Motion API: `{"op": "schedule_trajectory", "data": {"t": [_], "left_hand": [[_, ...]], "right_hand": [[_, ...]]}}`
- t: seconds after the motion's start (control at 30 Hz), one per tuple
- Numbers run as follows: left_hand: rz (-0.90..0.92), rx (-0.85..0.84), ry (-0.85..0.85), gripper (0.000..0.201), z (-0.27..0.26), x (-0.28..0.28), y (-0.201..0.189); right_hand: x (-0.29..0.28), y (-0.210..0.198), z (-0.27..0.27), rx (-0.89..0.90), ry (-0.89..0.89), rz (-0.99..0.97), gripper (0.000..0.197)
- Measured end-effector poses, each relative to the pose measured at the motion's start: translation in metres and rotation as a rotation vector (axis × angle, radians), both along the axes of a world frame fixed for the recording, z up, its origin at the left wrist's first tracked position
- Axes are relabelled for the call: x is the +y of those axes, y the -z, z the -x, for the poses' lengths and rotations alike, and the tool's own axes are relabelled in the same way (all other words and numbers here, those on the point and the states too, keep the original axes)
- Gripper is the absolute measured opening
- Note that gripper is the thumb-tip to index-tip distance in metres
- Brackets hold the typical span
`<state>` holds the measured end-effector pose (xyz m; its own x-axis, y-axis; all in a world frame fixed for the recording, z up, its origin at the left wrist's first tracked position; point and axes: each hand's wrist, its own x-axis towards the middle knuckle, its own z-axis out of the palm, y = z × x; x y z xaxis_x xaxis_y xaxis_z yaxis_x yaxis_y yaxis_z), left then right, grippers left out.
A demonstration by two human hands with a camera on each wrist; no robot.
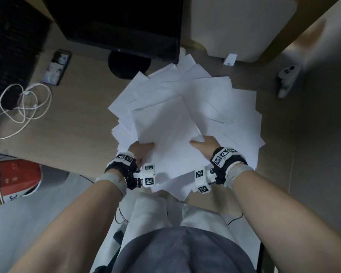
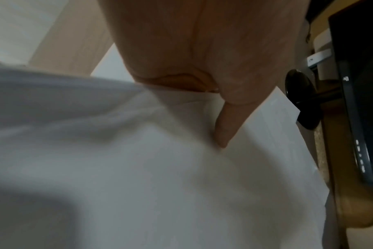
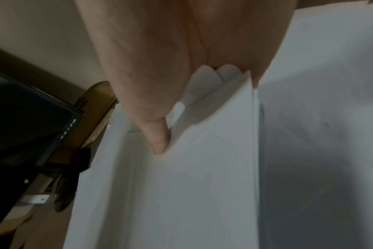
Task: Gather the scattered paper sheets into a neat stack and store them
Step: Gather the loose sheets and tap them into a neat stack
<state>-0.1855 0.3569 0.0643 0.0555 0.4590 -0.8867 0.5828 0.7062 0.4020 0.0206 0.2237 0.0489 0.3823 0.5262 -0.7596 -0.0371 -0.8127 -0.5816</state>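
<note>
Several white paper sheets [image 1: 215, 99] lie fanned out across the brown desk [image 1: 77, 123], some hanging over its near edge. On top of them sits a partly squared stack of sheets [image 1: 165, 125]. My left hand [image 1: 141, 149] grips the stack's near left edge, thumb on top and fingers hidden beneath. My right hand [image 1: 204, 144] grips its near right edge the same way. In the left wrist view the thumb [image 2: 224, 128] presses on the paper [image 2: 181, 185]. In the right wrist view the thumb [image 3: 158, 138] lies on the stack [image 3: 202, 168], whose layered edge shows.
A dark monitor [image 1: 122, 26] on a round base [image 1: 126, 66] stands behind the papers. A phone [image 1: 56, 67] and a coiled white cable [image 1: 26, 107] lie at the left. A white device [image 1: 286, 79] rests at the right, a white panel [image 1: 240, 26] at the back.
</note>
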Motion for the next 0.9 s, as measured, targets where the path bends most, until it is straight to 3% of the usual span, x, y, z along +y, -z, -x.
{"op": "schedule_trajectory", "data": {"t": [0.13,0.23,0.33,0.43,0.5,0.6,0.67,0.77,0.9], "left_hand": [[0.035,0.002,-0.018,0.037,0.004,-0.007,-0.003],[-0.025,0.051,0.011,0.048,0.004,-0.009,0.006],[-0.012,0.089,0.096,0.048,0.002,-0.013,0.013],[0.062,0.106,0.143,0.049,-0.001,-0.016,0.012],[0.092,0.088,0.087,0.045,0.000,-0.017,0.013],[0.149,0.056,-0.060,0.030,0.000,-0.014,0.014],[0.233,0.072,0.013,0.028,0.002,-0.013,0.016],[0.398,0.097,0.145,0.044,-0.001,-0.012,0.017],[0.407,0.157,0.190,0.026,-0.007,-0.007,0.020]], "right_hand": [[0.009,-0.011,-0.017,0.036,-0.018,0.062,0.024],[0.011,-0.007,-0.020,-0.073,-0.108,0.131,0.014],[0.013,-0.005,-0.014,-0.145,-0.211,0.192,0.006],[0.021,-0.001,-0.012,-0.146,-0.254,0.144,0.032],[0.029,0.001,-0.010,-0.161,-0.235,0.093,0.045],[0.042,0.001,-0.011,-0.298,-0.345,0.063,0.043],[0.053,-0.001,-0.013,-0.383,-0.409,0.058,0.046],[0.074,-0.001,-0.016,-0.543,-0.503,0.099,0.044],[0.088,0.005,-0.021,-0.546,-0.621,0.280,0.060]]}}
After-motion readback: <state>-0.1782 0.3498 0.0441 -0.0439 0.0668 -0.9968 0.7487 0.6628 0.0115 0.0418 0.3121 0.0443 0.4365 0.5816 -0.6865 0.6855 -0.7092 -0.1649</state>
